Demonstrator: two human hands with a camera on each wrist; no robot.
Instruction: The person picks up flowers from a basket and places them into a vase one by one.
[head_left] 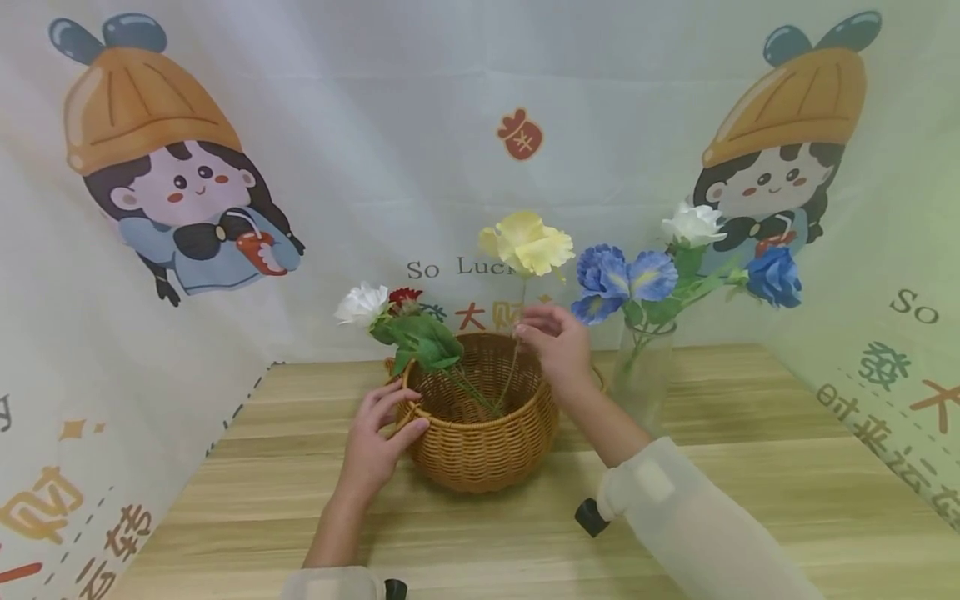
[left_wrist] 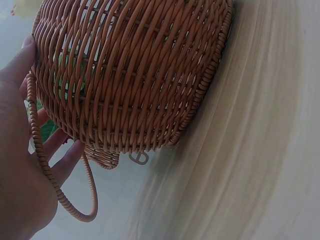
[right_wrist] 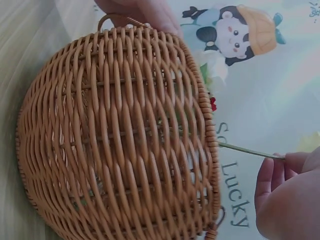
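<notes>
A brown wicker basket [head_left: 483, 454] stands on the table, its mouth facing up. My left hand [head_left: 378, 433] holds its left rim beside the looped handle [left_wrist: 42, 150], thumb and fingers spread about the edge. Above the basket's right side, my right hand [head_left: 558, 354] pinches the thin stem [right_wrist: 245, 150] of a yellow flower [head_left: 527, 242] between thumb and fingertips. That stem's lower end is down inside the basket. A white flower [head_left: 362, 305] and a red flower [head_left: 405, 297] with green leaves [head_left: 427, 340] lean out over the left rim.
Right of the basket stands a clear glass vase [head_left: 643, 383] holding a blue iris [head_left: 626, 279], a white rose [head_left: 693, 224] and a blue rose [head_left: 776, 277]. A printed cloth [head_left: 390, 167] hangs behind the wooden table [head_left: 285, 467] and along both sides.
</notes>
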